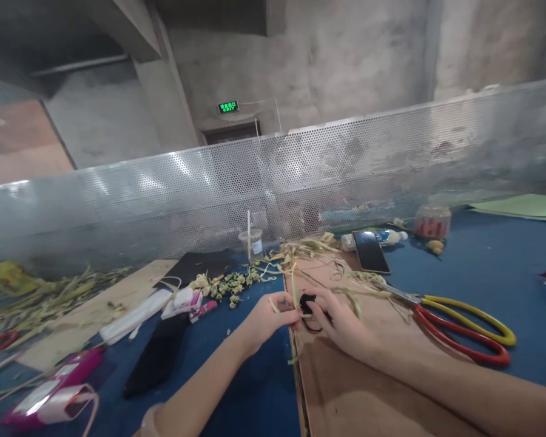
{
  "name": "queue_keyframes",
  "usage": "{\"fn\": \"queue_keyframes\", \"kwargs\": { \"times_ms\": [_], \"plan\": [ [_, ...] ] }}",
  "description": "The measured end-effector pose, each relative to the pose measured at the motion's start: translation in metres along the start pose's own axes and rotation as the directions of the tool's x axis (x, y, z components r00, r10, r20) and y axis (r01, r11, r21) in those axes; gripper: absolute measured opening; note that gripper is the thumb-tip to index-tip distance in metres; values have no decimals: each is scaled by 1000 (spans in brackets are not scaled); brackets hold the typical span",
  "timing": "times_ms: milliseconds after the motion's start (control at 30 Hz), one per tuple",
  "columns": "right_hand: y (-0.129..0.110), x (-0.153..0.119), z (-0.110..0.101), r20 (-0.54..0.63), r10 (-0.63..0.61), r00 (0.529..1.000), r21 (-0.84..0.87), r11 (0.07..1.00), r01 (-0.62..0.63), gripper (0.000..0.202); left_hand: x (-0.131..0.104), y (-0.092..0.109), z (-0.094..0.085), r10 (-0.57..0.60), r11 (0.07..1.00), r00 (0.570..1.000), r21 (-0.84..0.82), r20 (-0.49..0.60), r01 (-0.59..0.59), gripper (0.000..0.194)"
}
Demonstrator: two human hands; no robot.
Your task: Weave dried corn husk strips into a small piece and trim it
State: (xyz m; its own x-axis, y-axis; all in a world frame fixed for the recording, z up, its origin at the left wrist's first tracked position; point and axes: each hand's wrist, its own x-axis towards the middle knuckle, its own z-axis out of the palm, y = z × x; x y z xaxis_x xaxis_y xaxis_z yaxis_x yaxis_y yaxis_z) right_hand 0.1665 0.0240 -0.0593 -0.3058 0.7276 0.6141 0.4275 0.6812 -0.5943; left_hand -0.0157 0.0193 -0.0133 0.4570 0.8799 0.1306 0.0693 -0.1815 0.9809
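Observation:
Both hands meet over the left edge of the brown board. My left hand (270, 318) is closed in a pinch on a pale green leaf strip (294, 285), which rises above the fingers. Against it, my right hand (339, 318) has its fingers closed around a small black object (306, 302) with a thin dark loop below. What this object is cannot be made out. To the right lie scissors (421, 300) with one red and one yellow handle. A pile of small knotted green pieces (236, 284) sits left of the hands.
The brown board (346, 388) rests on a blue tabletop (255, 388). A phone (371, 252) leans on a plastic bottle (394, 237); a jar (432, 221) stands beyond. A cup with a straw (253, 243) is near the perforated metal screen (209, 188). Leaf strips (64, 297) lie left.

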Motion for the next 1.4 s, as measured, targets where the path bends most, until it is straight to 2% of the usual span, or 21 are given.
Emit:
{"fn": "queue_keyframes", "kwargs": {
  "times_ms": [200, 300, 400, 500, 567, 700, 767, 900, 1000, 1100, 1200, 1300, 1400],
  "plan": [
    [-1, -1, 3, 31, -58, 998, -132, 989, 62, 29, -1, 2, -8, -9, 999, 998, 43, 60, 6, 18],
    [-2, 2, 3, -21, -32, 999, -165, 986, 28, 32, 4, 0, -8, 9, 1000, 1000, 26, 12, -10, 20],
    [-1, 11, 5, -121, 75, 990, -146, 985, -92, 31, 12, -4, -4, 9, 997, 998, -74, -57, -14, 18],
    [-2, 20, 8, -339, 239, 910, -123, 948, -295, 41, 18, -12, 1, -30, 973, 980, -228, -195, -16, 20],
    [-6, 21, 10, -382, 267, 885, -171, 920, -351, 42, 18, -18, 4, -69, 945, 956, -327, -284, -29, 20],
    [-18, 9, 7, -367, 246, 897, -344, 860, -376, 34, 11, -26, 13, -94, 932, 918, -358, -386, -55, 21],
    [-22, 0, 4, -360, 221, 906, -334, 877, -346, 32, 5, -26, 17, -54, 946, 896, -311, -440, -95, 23],
    [-24, -8, 0, -356, 243, 902, -227, 914, -336, 30, -6, -22, 24, -7, 987, 891, -148, -454, -68, 27],
    [-25, -8, 0, -335, 245, 910, -277, 897, -343, 30, -9, -20, 25, 25, 993, 881, -87, -473, -75, 28],
    [-29, -8, 3, -239, 196, 951, -421, 862, -283, 28, -10, -21, 27, 31, 999, 904, -22, -427, -45, 26],
    [-33, -9, 5, -165, 170, 971, -517, 824, -232, 27, -10, -23, 29, 41, 999, 911, 28, -411, -33, 22],
    [-33, -9, 4, -168, 172, 971, -543, 806, -237, 27, -10, -25, 31, 47, 999, 914, 43, -404, -32, 19],
    [-30, -8, 2, -212, 204, 956, -542, 790, -288, 28, -11, -25, 30, 63, 997, 934, 66, -351, -42, 20]
  ]
}}
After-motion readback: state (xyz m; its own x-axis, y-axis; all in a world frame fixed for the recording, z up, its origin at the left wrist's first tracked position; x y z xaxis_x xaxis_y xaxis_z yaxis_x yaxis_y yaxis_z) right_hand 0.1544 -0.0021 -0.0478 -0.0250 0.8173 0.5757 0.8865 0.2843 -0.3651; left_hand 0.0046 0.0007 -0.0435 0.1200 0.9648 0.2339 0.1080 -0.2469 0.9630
